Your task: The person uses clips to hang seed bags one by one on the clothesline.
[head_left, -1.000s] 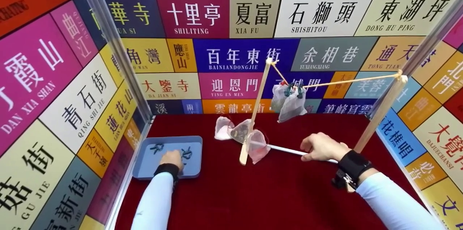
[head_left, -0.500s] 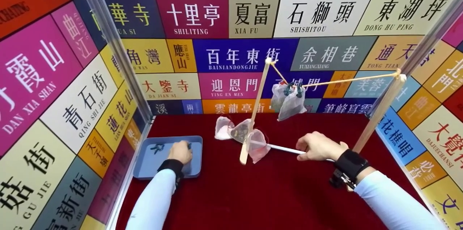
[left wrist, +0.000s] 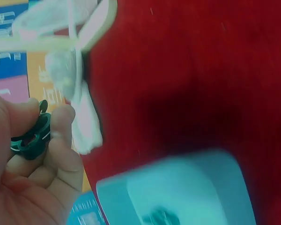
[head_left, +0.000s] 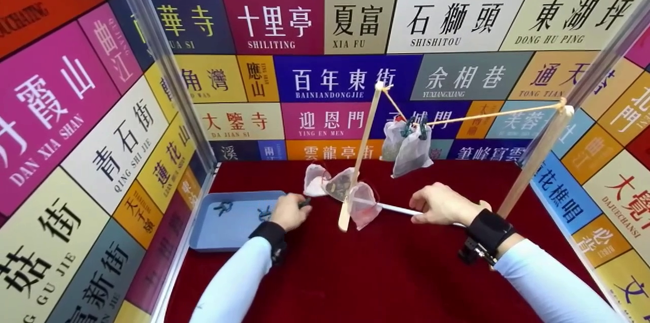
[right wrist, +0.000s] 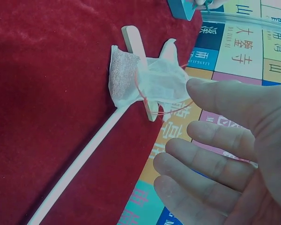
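Observation:
My left hand pinches a dark green plastic clip between thumb and fingers, just past the right edge of the blue tray. Two similar green clips lie in that tray. With loosely bent fingers and nothing in its grasp, my right hand hovers over the white rod. Three small mesh pouches with red strings, among them a pinkish pouch, rest around the rod's left end and the left wooden post's foot. Green clips hold filled white pouches on a sagging cord.
The cord runs between a left wooden post and a right wooden post, both rising into the space between my hands. Printed panels wall in the dark red cloth at the back and sides.
My left hand has gone from inside the tray to beyond its right edge, a green clip now in its fingers. The right hand has shifted slightly left.

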The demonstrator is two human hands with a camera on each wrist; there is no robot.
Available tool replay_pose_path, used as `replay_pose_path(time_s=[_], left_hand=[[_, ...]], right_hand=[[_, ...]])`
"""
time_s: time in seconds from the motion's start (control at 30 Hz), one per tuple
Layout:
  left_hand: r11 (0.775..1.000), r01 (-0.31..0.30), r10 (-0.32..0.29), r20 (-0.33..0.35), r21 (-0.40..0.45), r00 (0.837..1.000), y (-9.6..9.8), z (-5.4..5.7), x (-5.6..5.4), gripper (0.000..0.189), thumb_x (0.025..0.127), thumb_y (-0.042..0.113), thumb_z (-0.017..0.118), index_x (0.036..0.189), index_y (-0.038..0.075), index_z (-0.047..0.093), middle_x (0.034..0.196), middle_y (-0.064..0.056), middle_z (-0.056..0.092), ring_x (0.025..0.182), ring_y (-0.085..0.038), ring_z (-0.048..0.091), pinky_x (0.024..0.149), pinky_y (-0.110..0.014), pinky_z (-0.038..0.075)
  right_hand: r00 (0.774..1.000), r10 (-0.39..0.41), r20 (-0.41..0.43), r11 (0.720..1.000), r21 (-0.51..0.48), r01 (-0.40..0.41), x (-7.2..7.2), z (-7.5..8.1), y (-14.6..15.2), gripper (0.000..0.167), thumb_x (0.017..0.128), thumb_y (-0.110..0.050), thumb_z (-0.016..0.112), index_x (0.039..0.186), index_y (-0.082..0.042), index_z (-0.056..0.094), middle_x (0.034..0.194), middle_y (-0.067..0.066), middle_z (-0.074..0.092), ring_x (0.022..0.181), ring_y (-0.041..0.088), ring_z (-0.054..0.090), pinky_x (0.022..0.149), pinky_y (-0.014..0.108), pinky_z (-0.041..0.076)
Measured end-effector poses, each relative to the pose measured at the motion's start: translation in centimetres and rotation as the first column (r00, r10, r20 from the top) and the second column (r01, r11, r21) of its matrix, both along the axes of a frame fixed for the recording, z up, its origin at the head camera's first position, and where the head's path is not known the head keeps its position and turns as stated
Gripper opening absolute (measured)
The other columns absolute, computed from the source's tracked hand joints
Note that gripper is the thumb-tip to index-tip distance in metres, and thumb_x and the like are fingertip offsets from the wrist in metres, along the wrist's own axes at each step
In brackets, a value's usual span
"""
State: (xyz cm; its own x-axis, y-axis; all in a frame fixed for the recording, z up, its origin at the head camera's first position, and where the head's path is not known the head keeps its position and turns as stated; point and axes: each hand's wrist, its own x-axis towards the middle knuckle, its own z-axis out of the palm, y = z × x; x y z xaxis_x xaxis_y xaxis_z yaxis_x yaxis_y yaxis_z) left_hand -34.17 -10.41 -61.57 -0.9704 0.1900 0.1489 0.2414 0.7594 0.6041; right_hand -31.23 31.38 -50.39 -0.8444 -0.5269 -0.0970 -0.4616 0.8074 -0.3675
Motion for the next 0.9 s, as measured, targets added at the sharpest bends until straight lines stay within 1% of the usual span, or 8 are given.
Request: replay_pose_path(time_s=[0.17, 0.37, 0.43, 0.53, 0.6, 0.67, 0.8, 0.9], left_hand=[[0.998, 0.062, -0.062, 0.008, 0.030, 0.998, 2.8, 0.0, 0.5, 0.012, 0.101, 0.008, 0.072, 0.102, 0.003, 0.083, 0.099, -0.014, 0.086, 0.094, -0.034, 0.082, 0.086, -0.047, 0.066], [0.985, 0.124, -0.139, 0.122, 0.122, 0.983, 6.4, 1.3, 1.2, 0.013, 0.104, 0.008, 0.068, 0.102, 0.003, 0.080, 0.096, -0.013, 0.082, 0.081, -0.018, 0.068, 0.074, -0.030, 0.055], [0.968, 0.150, -0.187, 0.176, 0.202, 0.966, 7.5, 1.9, 1.4, 0.015, 0.106, 0.008, 0.067, 0.103, 0.000, 0.080, 0.095, -0.018, 0.082, 0.076, -0.014, 0.066, 0.070, -0.026, 0.054], [0.931, 0.167, -0.260, 0.268, 0.324, 0.928, 9.2, 3.0, 2.0, 0.021, 0.109, 0.011, 0.064, 0.114, -0.001, 0.080, 0.087, -0.018, 0.079, 0.063, -0.007, 0.062, 0.060, -0.021, 0.053], [0.903, 0.179, -0.313, 0.313, 0.392, 0.897, 10.2, 3.8, 2.3, 0.025, 0.110, 0.014, 0.064, 0.123, 0.000, 0.080, 0.079, -0.013, 0.076, 0.056, -0.007, 0.060, 0.052, -0.019, 0.051], [0.872, 0.194, -0.365, 0.330, 0.450, 0.871, 11.5, 4.5, 2.6, 0.026, 0.111, 0.018, 0.065, 0.121, 0.000, 0.080, 0.075, -0.003, 0.070, 0.056, -0.007, 0.057, 0.050, -0.018, 0.047], [0.813, 0.225, -0.446, 0.326, 0.538, 0.833, 13.6, 5.8, 2.8, 0.024, 0.110, 0.015, 0.063, 0.105, -0.005, 0.074, 0.085, -0.021, 0.078, 0.060, -0.010, 0.061, 0.049, -0.020, 0.044], [0.795, 0.242, -0.472, 0.316, 0.555, 0.823, 14.4, 6.4, 2.8, 0.019, 0.108, 0.010, 0.060, 0.102, -0.003, 0.073, 0.102, -0.036, 0.080, 0.059, -0.009, 0.062, 0.047, -0.021, 0.043]], right_hand=[[0.999, 0.030, -0.032, 0.999, -0.031, -0.031, 0.2, 0.1, -0.6, 0.026, 0.089, -0.025, 0.093, 0.106, -0.008, 0.085, 0.091, 0.003, 0.085, 0.083, 0.021, 0.081, 0.074, 0.030, 0.063], [0.995, 0.060, -0.082, 0.993, -0.092, -0.068, 0.5, 0.1, -1.5, 0.022, 0.091, -0.021, 0.092, 0.107, -0.007, 0.085, 0.095, 0.005, 0.086, 0.080, 0.015, 0.081, 0.072, 0.027, 0.064], [0.992, 0.073, -0.101, 0.991, -0.106, -0.084, 0.6, 0.1, -2.0, 0.022, 0.091, -0.020, 0.092, 0.107, -0.007, 0.085, 0.095, 0.005, 0.086, 0.081, 0.015, 0.081, 0.072, 0.028, 0.064], [0.986, 0.093, -0.139, 0.987, -0.114, -0.109, 0.9, 0.0, -2.9, 0.023, 0.091, -0.019, 0.091, 0.110, -0.008, 0.085, 0.095, 0.004, 0.087, 0.083, 0.015, 0.081, 0.075, 0.030, 0.065], [0.980, 0.102, -0.173, 0.986, -0.112, -0.122, 1.1, -0.1, -3.6, 0.027, 0.091, -0.019, 0.092, 0.114, -0.008, 0.084, 0.095, 0.003, 0.087, 0.085, 0.016, 0.081, 0.077, 0.032, 0.066], [0.973, 0.108, -0.206, 0.985, -0.111, -0.133, 1.2, -0.1, -4.2, 0.034, 0.090, -0.021, 0.093, 0.119, -0.007, 0.082, 0.097, 0.002, 0.087, 0.087, 0.016, 0.081, 0.079, 0.035, 0.066], [0.957, 0.127, -0.262, 0.981, -0.112, -0.161, 1.3, -0.2, -5.1, 0.046, 0.088, -0.024, 0.096, 0.127, -0.008, 0.079, 0.099, 0.001, 0.086, 0.088, 0.017, 0.081, 0.081, 0.039, 0.065], [0.942, 0.143, -0.304, 0.976, -0.115, -0.185, 1.3, -0.2, -5.6, 0.040, 0.088, -0.021, 0.095, 0.124, -0.012, 0.080, 0.097, -0.002, 0.086, 0.087, 0.016, 0.082, 0.081, 0.040, 0.065]])
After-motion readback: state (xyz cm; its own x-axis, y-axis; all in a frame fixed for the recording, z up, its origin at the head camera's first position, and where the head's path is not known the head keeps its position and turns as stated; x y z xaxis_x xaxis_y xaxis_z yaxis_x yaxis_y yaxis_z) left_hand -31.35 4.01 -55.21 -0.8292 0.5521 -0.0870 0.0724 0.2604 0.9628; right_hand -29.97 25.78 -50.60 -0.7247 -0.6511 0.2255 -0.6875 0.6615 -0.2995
